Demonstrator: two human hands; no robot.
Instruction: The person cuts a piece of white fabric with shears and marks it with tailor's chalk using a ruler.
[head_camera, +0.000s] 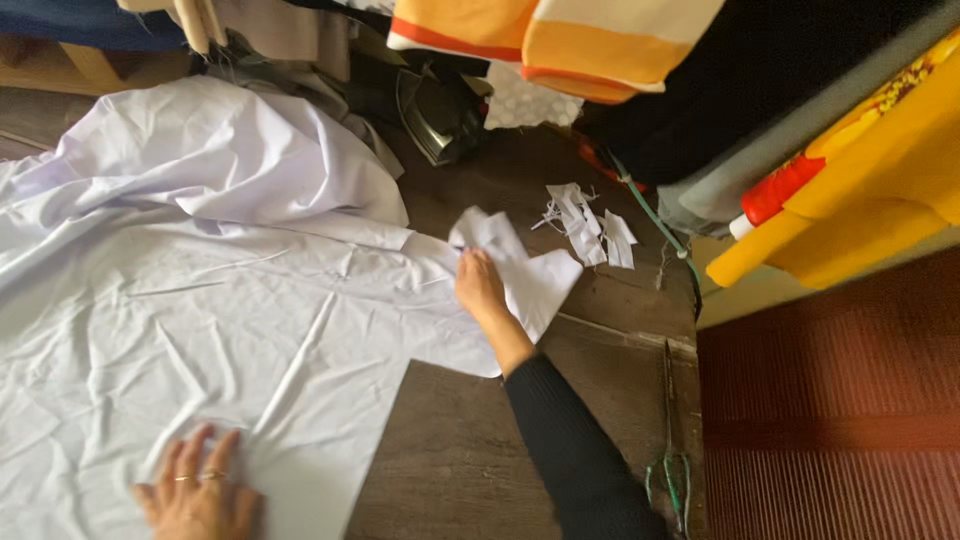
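- The right hand lay on a corner of the white cloth, its fingers bent over the folded corner flap; whether they pinched the fabric or only pressed on it could not be told.
- The black sleeve of that arm ran back from the wrist toward the lower edge of the view.
- The left hand rested flat and open on the cloth well to the left of the right hand and nearer the person, fingers spread, with rings on two of them.
- The cloth spread wide from the right hand leftward over the dark wooden table, creased, and bunched up in a heap beyond both hands.
- Just beyond and right of the right hand lay a small pile of white fabric scraps, apart from the cloth.
- Green-handled scissors lay on the table to the right of the sleeve, near the table's edge.
- Further off, beyond the right hand, stood a dark iron, with orange and white striped fabric hanging above it.
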